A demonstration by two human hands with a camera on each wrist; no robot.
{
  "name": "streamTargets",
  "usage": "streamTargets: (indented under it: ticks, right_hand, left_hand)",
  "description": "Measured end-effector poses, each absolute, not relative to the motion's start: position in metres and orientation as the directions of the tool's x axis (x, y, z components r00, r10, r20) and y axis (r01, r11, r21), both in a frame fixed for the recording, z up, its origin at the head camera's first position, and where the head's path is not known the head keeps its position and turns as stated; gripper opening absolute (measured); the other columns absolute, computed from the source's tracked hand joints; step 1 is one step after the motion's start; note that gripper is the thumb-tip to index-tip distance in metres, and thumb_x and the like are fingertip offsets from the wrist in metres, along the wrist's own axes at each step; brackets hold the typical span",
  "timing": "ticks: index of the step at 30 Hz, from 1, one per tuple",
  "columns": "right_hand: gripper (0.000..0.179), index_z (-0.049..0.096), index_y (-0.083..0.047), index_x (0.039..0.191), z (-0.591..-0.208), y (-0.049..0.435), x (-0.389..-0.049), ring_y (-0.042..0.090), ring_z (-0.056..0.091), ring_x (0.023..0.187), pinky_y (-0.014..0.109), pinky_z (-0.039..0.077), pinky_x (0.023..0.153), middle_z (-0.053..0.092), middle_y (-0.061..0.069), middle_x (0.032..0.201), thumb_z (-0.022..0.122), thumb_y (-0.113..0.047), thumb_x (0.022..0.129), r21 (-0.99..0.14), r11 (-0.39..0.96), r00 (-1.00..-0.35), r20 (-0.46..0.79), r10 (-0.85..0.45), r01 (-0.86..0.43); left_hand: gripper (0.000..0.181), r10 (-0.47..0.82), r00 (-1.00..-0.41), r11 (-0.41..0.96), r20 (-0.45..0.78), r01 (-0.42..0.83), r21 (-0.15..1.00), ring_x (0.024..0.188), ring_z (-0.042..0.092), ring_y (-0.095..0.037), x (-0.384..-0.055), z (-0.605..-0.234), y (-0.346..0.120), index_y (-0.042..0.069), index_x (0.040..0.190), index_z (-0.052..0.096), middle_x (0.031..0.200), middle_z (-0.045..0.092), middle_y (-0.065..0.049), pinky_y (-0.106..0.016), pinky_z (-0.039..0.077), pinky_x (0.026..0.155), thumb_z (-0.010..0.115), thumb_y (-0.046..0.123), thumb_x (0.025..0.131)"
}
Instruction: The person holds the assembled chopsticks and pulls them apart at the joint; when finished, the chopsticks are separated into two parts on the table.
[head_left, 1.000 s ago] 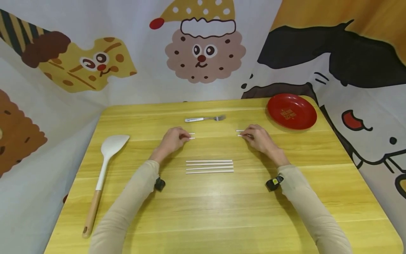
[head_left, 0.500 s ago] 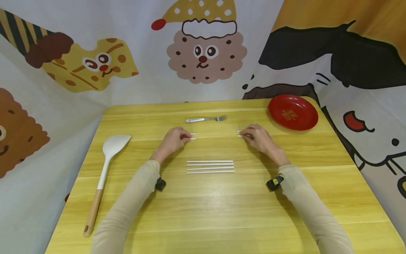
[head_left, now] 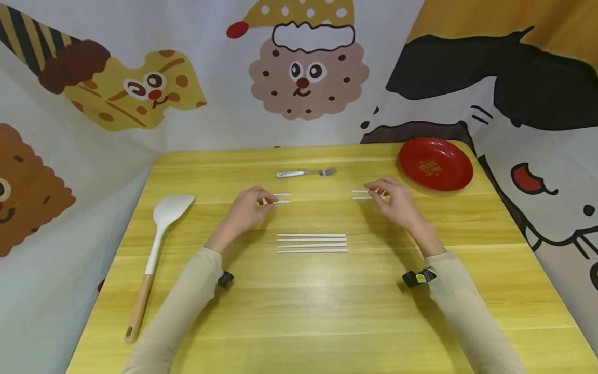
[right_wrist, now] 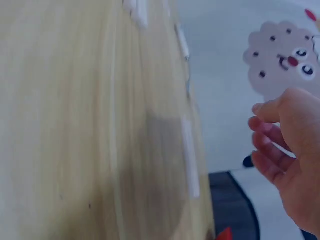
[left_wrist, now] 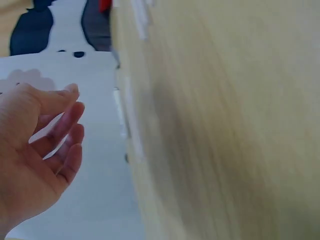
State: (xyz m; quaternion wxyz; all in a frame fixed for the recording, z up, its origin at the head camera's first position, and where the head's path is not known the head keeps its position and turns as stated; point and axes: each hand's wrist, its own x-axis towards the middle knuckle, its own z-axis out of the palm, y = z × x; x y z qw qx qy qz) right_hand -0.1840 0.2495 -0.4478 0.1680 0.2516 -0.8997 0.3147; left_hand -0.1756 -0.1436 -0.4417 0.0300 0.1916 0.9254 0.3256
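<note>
Left hand (head_left: 246, 210) and right hand (head_left: 398, 205) have lifted, fingers loosely bent and empty, probably because the sticks (head_left: 283, 194) at eleven and one o'clock from the row (head_left: 311, 251) already lie flat.

Bright head pic (wrist pics blurry)

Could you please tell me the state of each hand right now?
Left hand: open, loosely curled, holding nothing.
Right hand: open, loosely curled, holding nothing.
</note>
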Motion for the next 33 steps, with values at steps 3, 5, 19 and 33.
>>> streamTargets:
  ticks: [3, 5, 19, 33]
  right_hand:
    - [0.015, 0.076, -0.001, 0.105, -0.441, 0.244, -0.175, 0.023, 0.065, 0.079, 0.041, 0.056, 0.067, 0.072, 0.010, 0.095, 0.072, 0.000, 0.091, -0.473, 0.669, -0.811, 0.441, -0.385, -0.574]
    - [0.016, 0.076, -0.002, 0.106, -0.439, 0.239, -0.168, 0.022, 0.066, 0.080, 0.041, 0.057, 0.069, 0.072, 0.009, 0.096, 0.072, -0.002, 0.091, -0.476, 0.660, -0.810, 0.411, -0.417, -0.581]
    - [0.017, 0.076, -0.002, 0.106, -0.458, 0.190, -0.139, 0.017, 0.068, 0.086, 0.032, 0.059, 0.075, 0.074, 0.009, 0.101, 0.075, -0.004, 0.089, -0.591, 0.560, -0.779, 0.207, -0.591, -0.581]
    - [0.014, 0.076, -0.008, 0.104, -0.479, 0.170, -0.144, 0.011, 0.066, 0.085, 0.024, 0.058, 0.075, 0.071, 0.004, 0.098, 0.076, -0.008, 0.091, -0.578, 0.601, -0.781, 0.105, -0.616, -0.552]
  left_hand:
    - [0.019, 0.384, -0.921, 0.700, 0.065, 0.336, 0.630, 0.092, 0.059, -0.021, -0.163, -0.434, -0.145, 0.006, 0.112, 0.076, 0.101, 0.068, -0.003, -0.034, 0.050, 0.073, 0.069, 0.016, 0.097]
    - [0.019, 0.400, -0.915, 0.695, 0.053, 0.340, 0.634, 0.092, 0.060, -0.021, -0.154, -0.431, -0.144, 0.006, 0.113, 0.076, 0.101, 0.068, -0.003, -0.033, 0.051, 0.073, 0.069, 0.016, 0.098]
    - [0.020, 0.487, -0.872, 0.668, -0.053, 0.332, 0.666, 0.095, 0.065, -0.018, -0.131, -0.455, -0.126, 0.004, 0.115, 0.073, 0.105, 0.068, -0.005, -0.031, 0.057, 0.084, 0.067, 0.011, 0.097]
    - [0.011, 0.520, -0.852, 0.743, -0.064, 0.414, 0.527, 0.087, 0.062, -0.015, -0.135, -0.465, -0.107, 0.009, 0.104, 0.076, 0.095, 0.067, -0.002, -0.032, 0.055, 0.081, 0.071, 0.012, 0.094]
